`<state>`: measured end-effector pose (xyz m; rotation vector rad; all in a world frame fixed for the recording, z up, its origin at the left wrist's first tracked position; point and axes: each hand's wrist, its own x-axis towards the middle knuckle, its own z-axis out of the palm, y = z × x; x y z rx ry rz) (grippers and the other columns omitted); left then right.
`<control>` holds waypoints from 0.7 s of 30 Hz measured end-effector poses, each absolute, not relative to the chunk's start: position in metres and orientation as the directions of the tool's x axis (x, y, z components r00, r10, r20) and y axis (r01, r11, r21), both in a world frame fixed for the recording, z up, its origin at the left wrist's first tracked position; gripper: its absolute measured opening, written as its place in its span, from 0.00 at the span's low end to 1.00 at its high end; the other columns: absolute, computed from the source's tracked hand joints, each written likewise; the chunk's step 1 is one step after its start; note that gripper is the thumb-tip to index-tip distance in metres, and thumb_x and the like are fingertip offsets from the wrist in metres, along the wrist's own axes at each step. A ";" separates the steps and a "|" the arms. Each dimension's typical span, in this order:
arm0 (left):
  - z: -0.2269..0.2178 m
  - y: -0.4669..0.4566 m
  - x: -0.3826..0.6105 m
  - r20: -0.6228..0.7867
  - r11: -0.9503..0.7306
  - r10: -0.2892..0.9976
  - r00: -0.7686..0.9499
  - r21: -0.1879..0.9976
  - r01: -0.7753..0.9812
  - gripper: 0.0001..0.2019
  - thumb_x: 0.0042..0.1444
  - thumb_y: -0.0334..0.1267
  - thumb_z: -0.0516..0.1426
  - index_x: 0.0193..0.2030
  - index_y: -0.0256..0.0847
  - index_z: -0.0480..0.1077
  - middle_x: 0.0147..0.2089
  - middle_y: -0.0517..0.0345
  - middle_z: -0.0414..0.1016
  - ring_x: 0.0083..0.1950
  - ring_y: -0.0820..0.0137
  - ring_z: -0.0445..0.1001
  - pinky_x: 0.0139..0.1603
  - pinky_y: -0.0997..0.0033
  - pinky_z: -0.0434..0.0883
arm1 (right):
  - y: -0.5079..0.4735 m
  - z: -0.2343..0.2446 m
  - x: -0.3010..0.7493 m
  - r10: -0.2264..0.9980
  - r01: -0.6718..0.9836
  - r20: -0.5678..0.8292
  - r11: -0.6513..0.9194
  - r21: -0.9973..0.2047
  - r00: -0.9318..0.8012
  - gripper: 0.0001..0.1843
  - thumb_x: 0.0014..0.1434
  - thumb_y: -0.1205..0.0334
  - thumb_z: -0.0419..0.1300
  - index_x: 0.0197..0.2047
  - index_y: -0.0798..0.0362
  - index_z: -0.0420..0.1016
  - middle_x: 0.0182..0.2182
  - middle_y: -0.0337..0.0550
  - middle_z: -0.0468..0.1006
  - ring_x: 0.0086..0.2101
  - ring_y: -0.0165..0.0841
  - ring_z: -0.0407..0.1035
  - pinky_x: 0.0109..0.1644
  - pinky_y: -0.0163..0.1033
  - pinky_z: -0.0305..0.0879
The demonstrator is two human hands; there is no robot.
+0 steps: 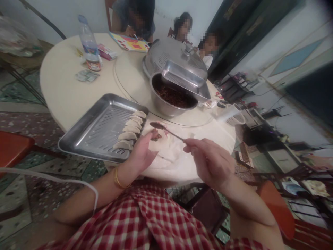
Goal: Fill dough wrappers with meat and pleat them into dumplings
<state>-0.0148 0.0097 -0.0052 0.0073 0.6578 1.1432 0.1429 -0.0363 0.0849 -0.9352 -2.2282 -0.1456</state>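
My right hand point(212, 161) grips the thin handle of a metal spoon point(157, 126), whose bowl points left above my other hand. In my left hand point(143, 151) lies a pale dumpling wrapper point(161, 143) with a lump of dark filling point(156, 134) on it. Left of that hand, a row of folded dumplings point(129, 128) lines the right side of a metal tray point(85, 133). Beyond both hands stands a metal bowl point(166, 108) of dark minced filling point(171, 95). White sheeting or flour, I cannot tell which, covers the table below my hands.
On the round table point(57, 80) stand a plastic bottle point(88, 38), a small jar point(93, 64) and a large steamer lid point(179, 57). A metal pan point(184, 74) leans over the bowl. Several people sit at the far side. A white basket point(235, 116) stands at the right edge.
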 end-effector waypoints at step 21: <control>0.018 0.016 -0.019 -0.484 0.466 0.826 0.288 0.299 -0.833 0.23 0.54 0.28 0.51 0.58 0.33 0.65 0.49 0.44 0.78 0.52 0.61 0.78 0.56 0.63 0.73 | 0.041 0.076 0.200 0.796 0.738 0.605 0.430 -0.519 -0.038 0.13 0.66 0.58 0.52 0.43 0.52 0.77 0.28 0.38 0.81 0.28 0.26 0.75 0.34 0.32 0.70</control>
